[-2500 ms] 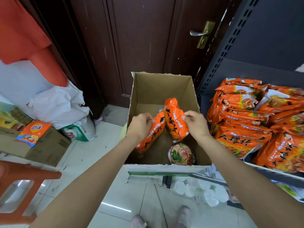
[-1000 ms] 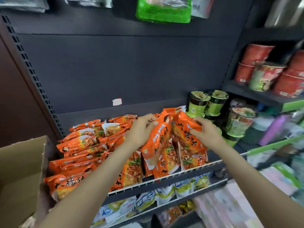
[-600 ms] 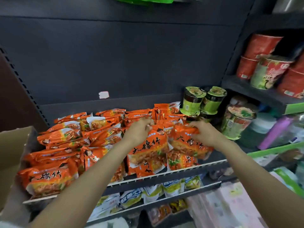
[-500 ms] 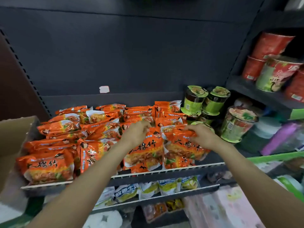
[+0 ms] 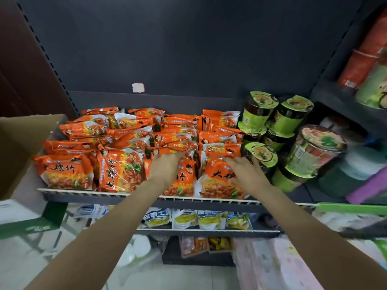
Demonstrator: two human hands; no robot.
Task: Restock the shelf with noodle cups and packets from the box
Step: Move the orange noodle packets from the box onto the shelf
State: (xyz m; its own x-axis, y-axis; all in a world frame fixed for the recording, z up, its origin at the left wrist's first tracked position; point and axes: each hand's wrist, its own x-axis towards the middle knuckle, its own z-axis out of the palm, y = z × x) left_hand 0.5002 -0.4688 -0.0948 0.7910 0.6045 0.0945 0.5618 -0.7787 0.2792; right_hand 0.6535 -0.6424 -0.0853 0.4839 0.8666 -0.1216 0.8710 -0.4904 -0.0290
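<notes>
Low in the middle of the frame, the left hand (image 5: 165,166) and right hand (image 5: 245,174) are laid flat, fingers open, on two orange noodle packets (image 5: 219,181) at the shelf (image 5: 146,194) front edge. These slippery packets could be knocked off if the hands are pulled back fast. Farther right, the green noodle cups (image 5: 259,155) could be tipped if bumped.

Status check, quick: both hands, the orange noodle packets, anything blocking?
Left hand and right hand flat on front-row orange packets on the shelf. Green noodle cups crowd the right. Nothing blocking.
</notes>
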